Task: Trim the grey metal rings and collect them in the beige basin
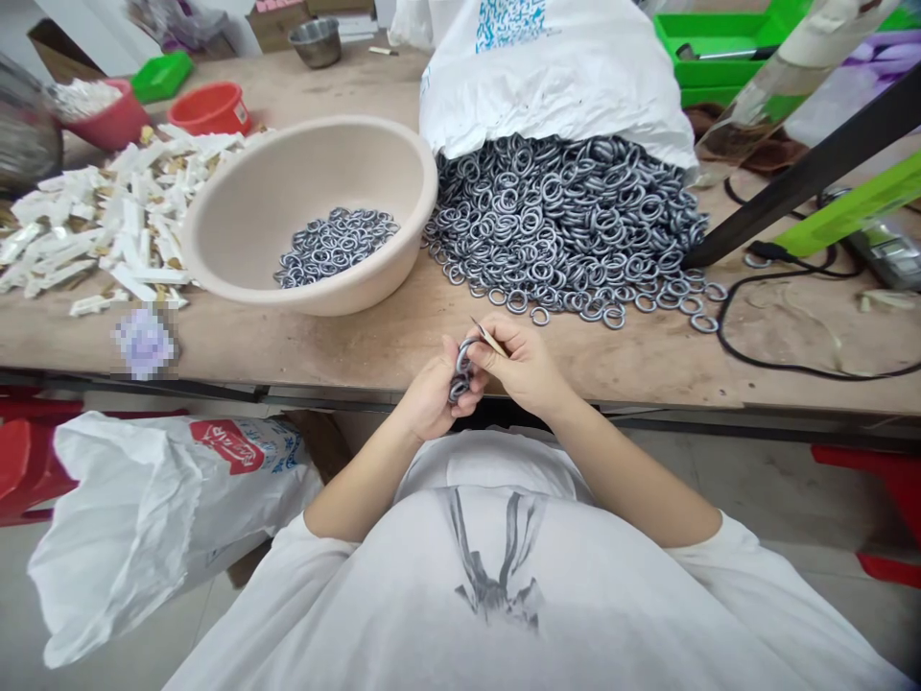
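In front of my body, at the table's near edge, my left hand (430, 392) is closed around a few dark grey rings (459, 386). My right hand (531, 365) meets it from the other side, pinching a slim pointed tool (493, 342) with a pale handle and a dark tip. Its thumb rests against the uppermost ring. Just beyond the hands, a large heap of grey rings (547, 221) spills from a white woven sack (554, 96). To the left of the heap, a beige basin (237, 211) has a smaller pile of the same rings inside.
White strip-like pieces (129, 216) cover the table's left, near a red tub (210, 107). A black post (806, 168) and black cable (726, 326) stand right of the heap. Green trays (712, 34) sit behind. Below left, an open white sack (144, 509) stands near a red stool (29, 470).
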Motion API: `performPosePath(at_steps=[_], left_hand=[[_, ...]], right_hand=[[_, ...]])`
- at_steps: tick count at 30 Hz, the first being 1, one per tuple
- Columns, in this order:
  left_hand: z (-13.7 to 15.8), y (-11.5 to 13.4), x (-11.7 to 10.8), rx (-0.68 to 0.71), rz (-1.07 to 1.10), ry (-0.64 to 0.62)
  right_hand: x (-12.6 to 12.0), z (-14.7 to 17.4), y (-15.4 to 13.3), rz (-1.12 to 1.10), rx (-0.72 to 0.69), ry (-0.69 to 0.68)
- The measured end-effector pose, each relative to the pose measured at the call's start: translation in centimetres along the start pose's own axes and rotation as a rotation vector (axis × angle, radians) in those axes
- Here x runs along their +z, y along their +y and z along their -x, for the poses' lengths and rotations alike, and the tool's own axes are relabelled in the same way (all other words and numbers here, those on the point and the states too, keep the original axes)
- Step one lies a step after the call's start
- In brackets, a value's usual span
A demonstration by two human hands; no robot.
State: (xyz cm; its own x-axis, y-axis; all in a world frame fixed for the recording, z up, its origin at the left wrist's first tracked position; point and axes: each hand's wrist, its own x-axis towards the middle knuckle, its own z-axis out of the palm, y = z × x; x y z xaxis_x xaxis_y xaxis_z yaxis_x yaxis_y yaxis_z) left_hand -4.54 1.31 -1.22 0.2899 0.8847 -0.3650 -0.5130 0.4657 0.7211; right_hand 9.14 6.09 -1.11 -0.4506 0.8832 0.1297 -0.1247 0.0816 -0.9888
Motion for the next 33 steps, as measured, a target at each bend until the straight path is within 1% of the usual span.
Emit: performPosePath(at_steps=[2, 4, 7, 9, 11, 13, 15, 17, 19, 21, 25, 30, 31, 33], left_hand=[[0.0, 0.2, -0.3, -0.148, -0.004, -0.089], [0.1, 0.5, -0.7, -0.205, 0.024, -0.144], [0.3, 0.8, -0.8, -0.165, 0.109, -0.166], [0.3, 0.9, -0.6, -0.115, 0.171, -0.138], [0.2, 0.9, -0.3, -0.046, 0.225, -0.055], [0.1, 0.8, -0.1, 0.027, 0.255, 0.038], [0.0, 0.6, 0.1, 0.082, 0.261, 0.105], [0.1, 0.4, 0.4, 0.120, 0.253, 0.152], [0.3, 0.3, 0.8, 0.138, 0.238, 0.194], [0.5, 0.3, 1.2, 0.145, 0.224, 0.216], [0.6, 0.3, 1.4, 0.176, 0.219, 0.200], [0.4, 0.1, 0.7, 0.151, 0.219, 0.132], [0.5, 0.0, 0.7, 0.133, 0.218, 0.118], [0.7, -0.1, 0.7, 0.095, 0.200, 0.070]], right_hand=[[-0.1, -0.1, 0.1, -0.014, 0.016, -0.023], [-0.2, -0.2, 0.2, -0.047, 0.047, -0.061], [-0.3, -0.4, 0.4, -0.129, 0.108, -0.111], [-0.3, -0.3, 0.5, -0.124, 0.102, -0.067], [-0.3, 0.2, 0.5, 0.018, 0.024, 0.052], [-0.4, 0.9, 0.3, 0.281, -0.091, 0.134], [-0.4, 1.6, 0.0, 0.557, -0.191, 0.125], [-0.3, 2.1, -0.2, 0.748, -0.267, 0.081], [-0.1, 2.2, -0.2, 0.855, -0.325, 0.060], [0.0, 2.2, -0.2, 0.912, -0.362, 0.057], [0.2, 2.2, -0.4, 0.912, -0.359, 0.034], [-0.2, 1.8, -0.2, 0.788, -0.275, -0.017], [-0.5, 1.5, 0.0, 0.764, -0.253, -0.009], [-1.5, 0.5, 0.6, 0.727, -0.186, 0.062]])
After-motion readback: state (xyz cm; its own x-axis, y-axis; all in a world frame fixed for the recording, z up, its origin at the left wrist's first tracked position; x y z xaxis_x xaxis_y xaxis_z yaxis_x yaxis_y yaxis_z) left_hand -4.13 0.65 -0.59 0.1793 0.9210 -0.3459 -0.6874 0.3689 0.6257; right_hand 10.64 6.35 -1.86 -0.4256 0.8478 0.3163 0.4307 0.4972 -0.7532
